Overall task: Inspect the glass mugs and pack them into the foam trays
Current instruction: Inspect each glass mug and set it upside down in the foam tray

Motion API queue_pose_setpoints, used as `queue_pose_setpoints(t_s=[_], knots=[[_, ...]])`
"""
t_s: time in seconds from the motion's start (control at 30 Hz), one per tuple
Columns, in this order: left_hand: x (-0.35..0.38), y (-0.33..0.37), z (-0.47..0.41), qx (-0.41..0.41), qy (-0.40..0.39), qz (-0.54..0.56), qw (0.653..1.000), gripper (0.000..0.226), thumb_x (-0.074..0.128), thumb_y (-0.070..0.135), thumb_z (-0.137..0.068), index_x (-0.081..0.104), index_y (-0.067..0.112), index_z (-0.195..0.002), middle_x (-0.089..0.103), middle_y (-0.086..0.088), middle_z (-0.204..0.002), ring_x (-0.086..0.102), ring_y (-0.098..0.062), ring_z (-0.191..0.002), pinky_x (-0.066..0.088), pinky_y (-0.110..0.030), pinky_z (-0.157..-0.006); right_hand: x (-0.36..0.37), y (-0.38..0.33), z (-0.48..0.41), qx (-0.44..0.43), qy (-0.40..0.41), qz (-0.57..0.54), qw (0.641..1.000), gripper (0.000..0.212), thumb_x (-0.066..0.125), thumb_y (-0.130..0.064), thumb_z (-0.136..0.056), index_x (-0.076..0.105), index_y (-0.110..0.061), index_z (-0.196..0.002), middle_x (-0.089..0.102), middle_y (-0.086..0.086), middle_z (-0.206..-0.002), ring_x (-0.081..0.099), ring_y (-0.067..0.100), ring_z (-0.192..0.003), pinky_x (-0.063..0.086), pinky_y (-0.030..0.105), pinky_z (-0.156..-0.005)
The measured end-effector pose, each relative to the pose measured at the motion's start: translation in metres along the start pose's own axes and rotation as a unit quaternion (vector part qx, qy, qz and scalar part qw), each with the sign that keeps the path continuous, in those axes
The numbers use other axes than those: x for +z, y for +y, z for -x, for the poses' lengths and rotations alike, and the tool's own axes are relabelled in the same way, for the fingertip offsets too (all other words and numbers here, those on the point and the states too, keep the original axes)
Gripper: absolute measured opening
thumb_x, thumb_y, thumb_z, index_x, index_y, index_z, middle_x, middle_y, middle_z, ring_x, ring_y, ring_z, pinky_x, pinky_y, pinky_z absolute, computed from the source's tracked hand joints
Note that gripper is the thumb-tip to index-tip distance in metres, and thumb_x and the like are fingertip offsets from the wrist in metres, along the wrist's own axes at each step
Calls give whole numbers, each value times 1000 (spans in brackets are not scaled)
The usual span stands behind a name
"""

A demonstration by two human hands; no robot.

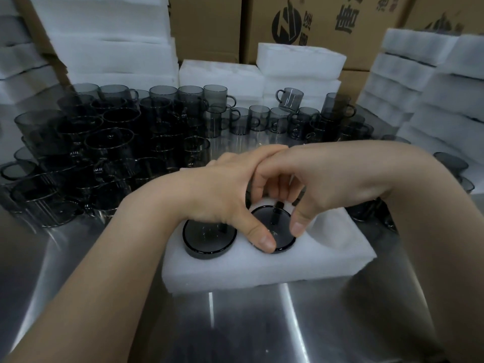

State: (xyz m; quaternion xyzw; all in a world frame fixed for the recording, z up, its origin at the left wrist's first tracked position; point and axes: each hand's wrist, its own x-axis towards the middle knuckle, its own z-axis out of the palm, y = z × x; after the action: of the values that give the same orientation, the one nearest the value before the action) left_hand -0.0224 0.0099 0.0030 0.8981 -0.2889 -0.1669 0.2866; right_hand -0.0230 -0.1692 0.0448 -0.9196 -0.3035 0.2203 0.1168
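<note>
This is a packing station in a warehouse or factory. Dozens of identical smoky grey glass mugs (110, 142) crowd a brushed stainless-steel tabletop (235, 323), ringed by tall stacks of white foam trays (110, 48) and brown cardboard cartons (209, 27) with black printed logos.

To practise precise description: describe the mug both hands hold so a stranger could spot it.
Find the white foam tray on the steel table. Two dark mugs sit in it; pick the middle one, between both thumbs, beside the empty hole.
</note>
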Motion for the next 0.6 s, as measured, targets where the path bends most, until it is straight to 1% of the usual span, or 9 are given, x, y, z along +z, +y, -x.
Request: queue_pose_setpoints(t_s=[0.03,0.1,0.13,0.17,0.2,0.33,0.43,0.5,0.6], knots=[[1,1,0,-7,-1,-11,1000,114,89,57,-37,20,72,-126,33,48,-112,23,-8,-128,25,-48,-114,1,-1,1,3,6,-2,1000,49,88,-25,-64,63,-43,-102,57,-16,-99,56,-2,-89,50,19,-80],[1,1,-1,-33,-11,-44,998,110,82,66,-34,26,65,-129,31,34,-139,6,-9,-143,11,-51,-119,3,-4,2,13,12,15,1000,45,88,-26,-65,64,-42,-99,60,-16,-97,57,-1,-87,50,21,-81],[1,1,-1,-47,-25,-66,996,114,76,71,-33,27,59,-135,22,30,-151,-8,-7,-147,2,-52,-120,4,-5,3,17,18,32,999,43,88,-28,-65,65,-43,-99,60,-17,-97,58,-1,-87,51,24,-83],[1,1,-2,-59,-42,-83,994,120,70,75,-31,25,54,-141,14,29,-156,-19,-5,-147,-6,-52,-120,5,-6,4,20,24,49,998,43,87,-29,-67,66,-43,-102,61,-18,-97,58,-1,-89,51,26,-85],[1,2,-2,-69,-58,-95,991,125,66,77,-30,23,52,-145,8,30,-158,-23,-4,-145,-10,-52,-119,8,-6,5,22,30,61,997,44,86,-30,-68,67,-42,-107,60,-19,-98,58,-1,-91,50,28,-86],[-3,7,-4,-116,-97,-113,982,141,61,78,-23,7,50,-150,-8,26,-159,-21,-6,-146,-10,-50,-120,16,-5,7,35,33,98,994,49,79,-30,-78,64,-41,-123,52,-22,-96,49,-1,-95,41,25,-85],[-4,7,-8,-135,-106,-123,977,142,61,77,-25,1,51,-150,-16,20,-160,-21,-10,-147,-7,-51,-120,15,-4,10,52,15,118,992,46,75,-35,-82,61,-46,-124,57,-19,-102,43,7,-104,39,28,-93],[-5,5,-9,-136,-105,-136,976,141,59,79,-25,-2,52,-150,-16,19,-160,-18,-12,-148,-5,-50,-120,15,-3,5,53,10,112,992,45,75,-35,-82,61,-47,-123,58,-18,-102,45,7,-100,41,28,-91],[-4,-1,-8,-129,-90,-142,977,139,55,83,-25,-2,55,-148,-9,24,-160,-8,-15,-149,-1,-47,-120,13,4,-1,52,-21,102,993,47,76,-35,-82,61,-42,-125,56,-18,-96,54,6,-96,47,30,-91]])
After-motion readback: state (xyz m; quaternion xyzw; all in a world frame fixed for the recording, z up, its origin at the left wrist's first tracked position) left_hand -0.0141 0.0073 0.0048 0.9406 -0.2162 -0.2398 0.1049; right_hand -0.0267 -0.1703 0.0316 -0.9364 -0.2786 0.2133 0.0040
